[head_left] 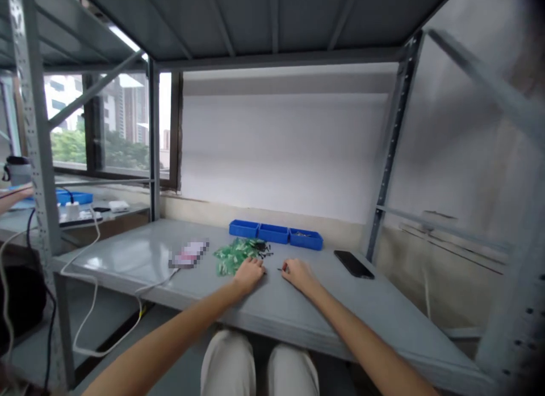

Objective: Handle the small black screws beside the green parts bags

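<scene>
Right grip [300,273]: thumb and fingers are pinching a small dark piece [280,269], almost no gap showing.
Small dark piece: it is poking out left of the right grip, between both hands; probably light and stiff, suiting a fingertip pinch.
Left grip [250,274]: fingers are curling downward; whether they are holding anything, I cannot tell.
Green packets [230,257]: they are lying beside and beyond the left grip, seeming light, soft, slippery; best held by an edge.
Blue trays [273,234]: three are standing farther beyond both grips on the tabletop [272,302].
</scene>
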Demonstrator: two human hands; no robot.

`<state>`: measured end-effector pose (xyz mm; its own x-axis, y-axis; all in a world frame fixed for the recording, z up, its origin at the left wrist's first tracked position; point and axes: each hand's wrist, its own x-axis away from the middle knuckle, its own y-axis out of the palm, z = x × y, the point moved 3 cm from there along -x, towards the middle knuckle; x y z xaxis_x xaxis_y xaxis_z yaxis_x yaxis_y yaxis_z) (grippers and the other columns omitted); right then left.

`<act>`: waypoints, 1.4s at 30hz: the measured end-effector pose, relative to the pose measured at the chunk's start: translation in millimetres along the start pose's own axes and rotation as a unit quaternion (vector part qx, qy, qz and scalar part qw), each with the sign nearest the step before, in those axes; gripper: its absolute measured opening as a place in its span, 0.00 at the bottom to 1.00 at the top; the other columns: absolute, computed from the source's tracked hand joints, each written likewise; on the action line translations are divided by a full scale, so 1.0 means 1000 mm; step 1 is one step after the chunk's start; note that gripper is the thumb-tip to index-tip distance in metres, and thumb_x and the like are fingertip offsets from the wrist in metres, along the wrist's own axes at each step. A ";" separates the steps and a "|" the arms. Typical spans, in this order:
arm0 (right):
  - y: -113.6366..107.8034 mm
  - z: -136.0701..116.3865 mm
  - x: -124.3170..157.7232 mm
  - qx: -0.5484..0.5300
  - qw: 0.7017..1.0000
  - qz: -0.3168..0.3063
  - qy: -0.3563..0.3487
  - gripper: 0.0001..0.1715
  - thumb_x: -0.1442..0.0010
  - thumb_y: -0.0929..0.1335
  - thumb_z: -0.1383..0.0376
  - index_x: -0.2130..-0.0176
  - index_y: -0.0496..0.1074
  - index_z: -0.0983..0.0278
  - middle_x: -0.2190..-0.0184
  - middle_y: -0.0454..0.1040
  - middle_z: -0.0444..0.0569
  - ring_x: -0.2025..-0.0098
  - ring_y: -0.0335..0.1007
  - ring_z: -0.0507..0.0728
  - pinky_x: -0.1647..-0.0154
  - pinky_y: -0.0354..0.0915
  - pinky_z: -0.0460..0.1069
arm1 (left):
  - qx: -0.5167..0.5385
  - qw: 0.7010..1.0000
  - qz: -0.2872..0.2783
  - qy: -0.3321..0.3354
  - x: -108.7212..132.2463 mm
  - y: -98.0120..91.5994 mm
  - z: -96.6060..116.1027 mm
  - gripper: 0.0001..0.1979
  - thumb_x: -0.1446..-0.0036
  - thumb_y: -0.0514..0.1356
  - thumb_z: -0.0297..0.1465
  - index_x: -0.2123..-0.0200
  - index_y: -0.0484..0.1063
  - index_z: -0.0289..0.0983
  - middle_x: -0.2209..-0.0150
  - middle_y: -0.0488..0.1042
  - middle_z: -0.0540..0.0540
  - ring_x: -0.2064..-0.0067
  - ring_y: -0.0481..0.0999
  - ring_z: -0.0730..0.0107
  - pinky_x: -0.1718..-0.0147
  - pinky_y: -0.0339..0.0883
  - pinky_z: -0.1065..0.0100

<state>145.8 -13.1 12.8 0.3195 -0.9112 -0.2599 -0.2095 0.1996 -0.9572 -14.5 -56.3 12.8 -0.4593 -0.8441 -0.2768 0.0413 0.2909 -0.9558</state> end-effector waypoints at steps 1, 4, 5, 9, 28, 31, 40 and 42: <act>0.004 0.004 -0.007 -0.014 1.000 0.004 -0.001 0.11 0.45 0.65 0.65 0.63 0.75 0.64 0.65 0.77 0.52 0.61 0.71 0.57 0.63 0.58 0.47 | -0.014 1.000 0.002 0.006 -0.008 0.002 -0.001 0.08 0.41 0.53 0.23 0.61 0.71 0.30 0.57 0.72 0.38 0.52 0.69 0.59 0.51 0.61 0.56; 0.015 0.020 -0.031 -0.053 0.998 0.030 0.006 0.12 0.43 0.64 0.62 0.62 0.74 0.63 0.61 0.76 0.50 0.59 0.70 0.56 0.63 0.59 0.47 | -0.046 0.999 0.014 0.021 -0.036 0.009 -0.011 0.11 0.44 0.54 0.21 0.57 0.70 0.32 0.55 0.72 0.38 0.51 0.69 0.58 0.52 0.61 0.59; 0.019 0.028 -0.039 -0.064 0.997 0.042 0.015 0.12 0.44 0.64 0.63 0.63 0.74 0.63 0.62 0.76 0.50 0.60 0.71 0.56 0.63 0.59 0.46 | -0.054 0.998 0.022 0.017 -0.045 0.011 -0.016 0.13 0.44 0.54 0.21 0.56 0.70 0.33 0.55 0.72 0.39 0.51 0.69 0.57 0.53 0.62 0.59; 0.031 0.057 -0.070 -0.145 0.984 0.087 0.063 0.11 0.45 0.65 0.64 0.65 0.75 0.63 0.66 0.77 0.49 0.62 0.72 0.55 0.63 0.60 0.46 | -0.082 0.995 0.050 0.006 -0.077 0.022 -0.029 0.14 0.43 0.53 0.22 0.53 0.68 0.33 0.53 0.70 0.38 0.51 0.69 0.56 0.54 0.62 0.57; 0.052 0.054 -0.077 -0.625 0.776 -0.058 0.064 0.22 0.61 0.75 0.54 0.70 0.74 0.67 0.76 0.75 0.46 0.81 0.62 0.46 0.80 0.56 0.43 | 0.122 0.977 0.173 0.032 -0.082 0.027 -0.030 0.11 0.36 0.47 0.34 0.66 0.66 0.37 0.67 0.71 0.47 0.64 0.71 0.64 0.65 0.63 0.64; 0.054 0.048 -0.074 -0.642 0.761 -0.073 0.055 0.24 0.64 0.76 0.55 0.68 0.74 0.68 0.76 0.75 0.45 0.79 0.64 0.46 0.77 0.59 0.43 | 0.156 0.972 0.168 0.042 -0.084 0.027 -0.032 0.13 0.35 0.45 0.33 0.67 0.66 0.37 0.67 0.69 0.48 0.65 0.70 0.68 0.65 0.63 0.68; 0.044 0.046 -0.070 -0.649 0.755 -0.066 0.068 0.29 0.63 0.76 0.56 0.61 0.75 0.67 0.70 0.77 0.50 0.73 0.68 0.49 0.74 0.60 0.44 | 0.120 0.975 0.159 0.101 -0.078 0.025 -0.025 0.14 0.35 0.44 0.31 0.63 0.69 0.38 0.65 0.69 0.47 0.62 0.69 0.69 0.62 0.62 0.68; 0.040 0.043 -0.066 -0.647 0.756 -0.061 0.075 0.28 0.61 0.75 0.55 0.61 0.76 0.66 0.70 0.77 0.49 0.74 0.66 0.48 0.74 0.59 0.44 | 0.141 0.971 0.169 0.096 -0.075 0.020 -0.023 0.12 0.36 0.47 0.32 0.62 0.69 0.38 0.64 0.70 0.47 0.61 0.70 0.69 0.62 0.62 0.67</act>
<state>156.1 70.7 -13.3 0.3215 -0.9443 -0.0704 -0.9469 -0.3208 -0.0222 0.3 22.9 16.9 -0.5328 -0.6151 -0.5812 0.4473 0.3783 -0.8104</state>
